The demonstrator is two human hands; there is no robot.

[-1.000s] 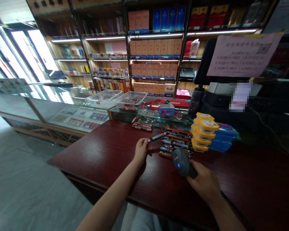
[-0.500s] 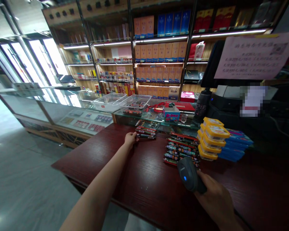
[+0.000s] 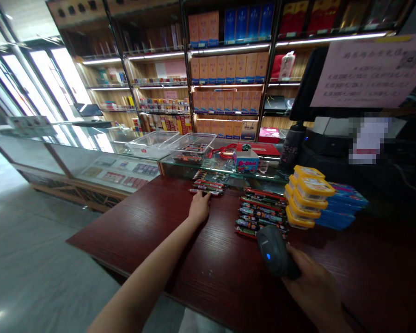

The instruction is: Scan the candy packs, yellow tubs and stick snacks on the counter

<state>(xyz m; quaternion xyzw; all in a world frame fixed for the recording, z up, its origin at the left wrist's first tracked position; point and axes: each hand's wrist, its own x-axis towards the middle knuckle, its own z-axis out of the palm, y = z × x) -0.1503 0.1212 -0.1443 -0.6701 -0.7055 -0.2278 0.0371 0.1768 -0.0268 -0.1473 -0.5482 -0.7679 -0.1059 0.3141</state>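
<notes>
My left hand (image 3: 199, 206) reaches across the dark wooden desk to a small row of slim pens (image 3: 211, 184). Its thumb and fingers are on the nearest pen (image 3: 193, 190), whose end pokes out left of the others; the exact grip is partly hidden. A black barcode scanner (image 3: 273, 249) with a lit blue light is wrapped in my right hand (image 3: 314, 282). The scanner's head points toward a larger row of colourful pens (image 3: 261, 212), laid side by side, and covers some of their near ends.
Yellow-lidded boxes (image 3: 307, 194) are stacked right of the pens, beside blue boxes (image 3: 345, 206). Behind the desk (image 3: 131, 222), a glass counter carries clear plastic trays (image 3: 194, 145), a small printed box (image 3: 247, 162) and a dark bottle (image 3: 293, 143). A monitor (image 3: 307, 85) stands at right.
My left hand has shifted right, from the left end of the small pen row to its near side. The scanner stays in my right hand, almost unmoved. The view has tilted slightly.
</notes>
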